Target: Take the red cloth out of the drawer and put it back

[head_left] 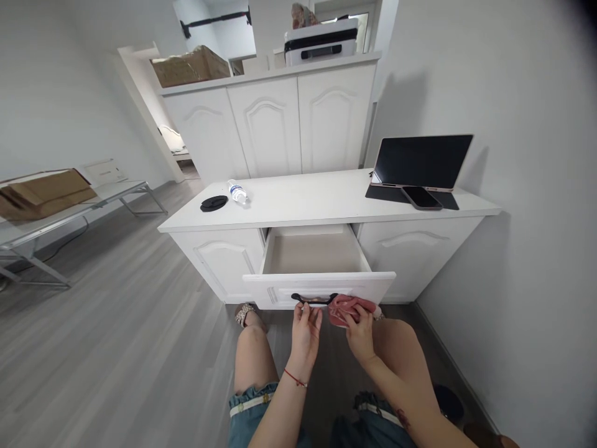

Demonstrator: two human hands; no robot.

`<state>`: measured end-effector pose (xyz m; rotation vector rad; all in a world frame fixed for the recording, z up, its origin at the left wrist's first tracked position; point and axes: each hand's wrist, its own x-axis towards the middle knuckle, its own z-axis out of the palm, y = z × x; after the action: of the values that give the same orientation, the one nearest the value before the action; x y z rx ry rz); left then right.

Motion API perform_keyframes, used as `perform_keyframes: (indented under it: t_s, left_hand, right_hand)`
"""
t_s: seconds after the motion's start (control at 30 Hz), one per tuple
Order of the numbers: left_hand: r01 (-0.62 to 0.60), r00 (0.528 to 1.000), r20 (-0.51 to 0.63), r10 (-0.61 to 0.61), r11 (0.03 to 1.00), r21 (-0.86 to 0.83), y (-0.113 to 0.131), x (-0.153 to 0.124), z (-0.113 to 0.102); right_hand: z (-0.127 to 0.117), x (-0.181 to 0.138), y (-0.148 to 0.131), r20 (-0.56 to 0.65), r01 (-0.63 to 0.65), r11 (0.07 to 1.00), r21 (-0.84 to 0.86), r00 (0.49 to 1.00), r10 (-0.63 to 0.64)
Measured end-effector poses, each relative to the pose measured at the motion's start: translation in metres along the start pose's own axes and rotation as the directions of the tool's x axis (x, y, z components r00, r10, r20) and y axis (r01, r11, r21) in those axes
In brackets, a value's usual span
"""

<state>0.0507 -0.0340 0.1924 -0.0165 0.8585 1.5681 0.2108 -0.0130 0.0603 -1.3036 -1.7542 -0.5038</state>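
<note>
A white drawer [275, 283] is pulled out of the low cabinet, its inside bare. On its front is a black handle [314, 300]. My left hand [305, 322] has its fingers curled at the handle's left part, closed on it from below. Against the right end of the handle and the drawer front lies a pink cloth [342, 311], bunched up. My right hand [360, 330] grips this cloth, with the fingers pressed into its folds.
On the white cabinet top [298, 199] are a plastic bottle [238, 192], a black round object [214, 203], a tablet on a stand [422, 162] and a phone [421, 198]. A wall [527, 249] rises at right. My knees flank the drawer.
</note>
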Motion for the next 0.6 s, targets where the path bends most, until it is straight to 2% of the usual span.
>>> perform_keyframes:
  t_s: [0.2, 0.37, 0.47, 0.6]
  left_hand:
    - [0.060, 0.998, -0.003, -0.060, 0.998, 0.009, 0.008, -0.004, -0.002]
    - [0.095, 0.995, 0.006, -0.095, 0.995, 0.032, 0.016, -0.005, -0.008]
    - [0.037, 0.999, 0.035, -0.040, 0.996, 0.076, 0.022, -0.007, -0.012]
    - [-0.163, 0.986, 0.037, 0.160, 0.976, 0.141, 0.033, -0.006, -0.024]
  right_hand:
    - [0.002, 0.005, -0.014, 0.021, 0.046, 0.999, -0.021, 0.999, -0.045]
    - [-0.005, 0.010, -0.011, 0.067, 0.108, 0.994, -0.018, 0.992, -0.107]
    - [-0.008, 0.016, -0.012, 0.155, 0.198, 0.980, 0.014, 0.968, -0.197]
    - [0.002, 0.025, -0.029, 0.231, 0.299, 0.952, 0.072, 0.923, -0.307]
